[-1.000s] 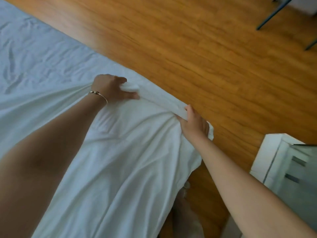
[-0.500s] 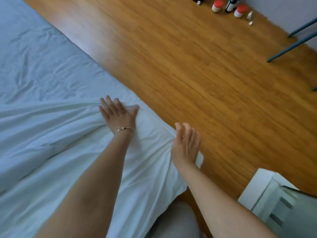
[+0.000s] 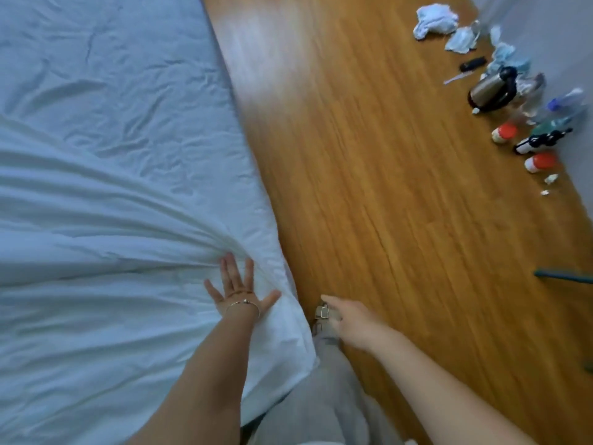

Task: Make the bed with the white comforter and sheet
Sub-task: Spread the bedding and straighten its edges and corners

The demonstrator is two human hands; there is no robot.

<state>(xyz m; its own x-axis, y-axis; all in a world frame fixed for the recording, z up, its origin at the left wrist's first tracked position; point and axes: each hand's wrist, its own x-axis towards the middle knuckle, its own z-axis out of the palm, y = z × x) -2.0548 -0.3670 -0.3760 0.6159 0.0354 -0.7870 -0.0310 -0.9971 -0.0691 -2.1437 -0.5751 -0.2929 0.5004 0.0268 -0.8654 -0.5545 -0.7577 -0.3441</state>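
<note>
A white comforter [image 3: 106,284] lies bunched across the sheet [image 3: 112,91] at the bed's floor-side edge; soft, light and likely limp, it looks best taken by its hem. The left hand [image 3: 239,292] presses it flat, fingers [image 3: 228,268] splayed; the right hand [image 3: 345,317] hovers off the bed, loosely extended, holding nothing.
</note>
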